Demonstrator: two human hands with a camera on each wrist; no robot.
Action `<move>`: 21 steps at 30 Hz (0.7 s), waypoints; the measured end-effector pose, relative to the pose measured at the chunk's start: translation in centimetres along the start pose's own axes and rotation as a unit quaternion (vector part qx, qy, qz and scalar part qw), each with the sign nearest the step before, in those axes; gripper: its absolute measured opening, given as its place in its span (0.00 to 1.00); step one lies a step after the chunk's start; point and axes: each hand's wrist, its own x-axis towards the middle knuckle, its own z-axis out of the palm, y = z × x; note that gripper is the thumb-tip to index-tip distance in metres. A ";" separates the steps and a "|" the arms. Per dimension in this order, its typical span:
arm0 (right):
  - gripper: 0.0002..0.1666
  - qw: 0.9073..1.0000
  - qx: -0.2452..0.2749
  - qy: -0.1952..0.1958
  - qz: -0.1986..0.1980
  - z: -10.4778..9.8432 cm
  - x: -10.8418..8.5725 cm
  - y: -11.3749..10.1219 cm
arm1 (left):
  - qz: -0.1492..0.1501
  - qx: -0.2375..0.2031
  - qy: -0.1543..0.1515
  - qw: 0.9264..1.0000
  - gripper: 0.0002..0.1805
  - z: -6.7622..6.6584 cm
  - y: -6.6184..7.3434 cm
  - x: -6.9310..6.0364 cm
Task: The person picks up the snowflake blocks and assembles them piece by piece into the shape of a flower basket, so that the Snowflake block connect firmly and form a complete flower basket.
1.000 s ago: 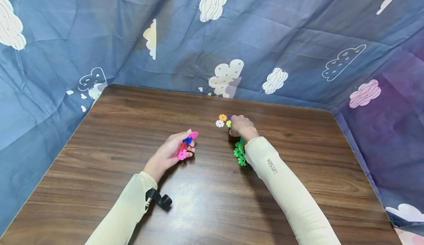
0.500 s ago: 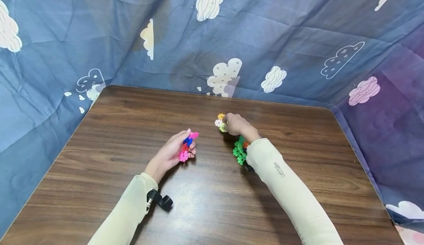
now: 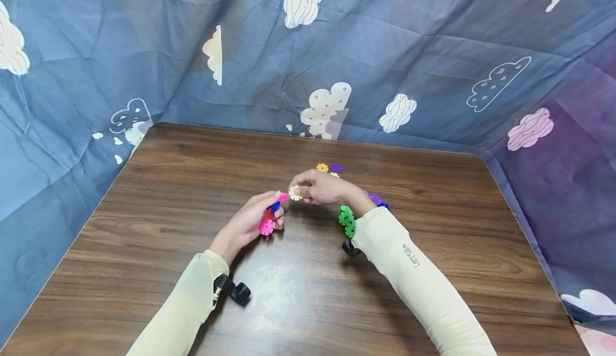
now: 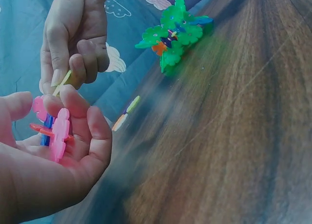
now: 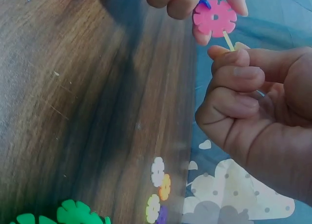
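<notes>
My left hand (image 3: pixel 247 218) holds a short chain of slotted flower-shaped plastic discs. It runs from a pink disc (image 5: pixel 214 18) at the fingertips through a blue disc (image 3: pixel 275 207) and a red disc (image 4: pixel 43 130) to a second pink disc (image 3: pixel 267 227). Between thumb and fingers, my right hand (image 3: pixel 320 186) pinches a pale yellow disc (image 3: pixel 295 193). In the right wrist view the yellow disc's edge meets the rim of the upper pink disc, roughly crosswise. Whether it sits in a slot I cannot tell.
Loose on the table (image 3: pixel 192 163) beyond my right hand lie an orange disc (image 3: pixel 322 168), a purple disc (image 3: pixel 336 168), a yellow disc (image 3: pixel 334 175) and a white disc (image 5: pixel 157 171). A green disc assembly (image 4: pixel 175 31) stands by my right forearm, which partly covers it.
My right hand has taken the pale yellow disc from the loose group and carried it left to the chain's upper pink disc. My left hand has stayed almost in place.
</notes>
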 end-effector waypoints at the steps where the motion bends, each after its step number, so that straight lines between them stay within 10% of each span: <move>1: 0.14 1.000 0.001 -0.004 -0.002 0.1 0.0 0.0 | -0.002 0.003 0.000 1.000 0.15 0.0 0.0 0.0; 21: 0.14 0.999 0.036 0.034 0.007 1.6 0.9 0.7 | -0.012 0.035 0.001 0.999 0.12 0.5 0.0 0.4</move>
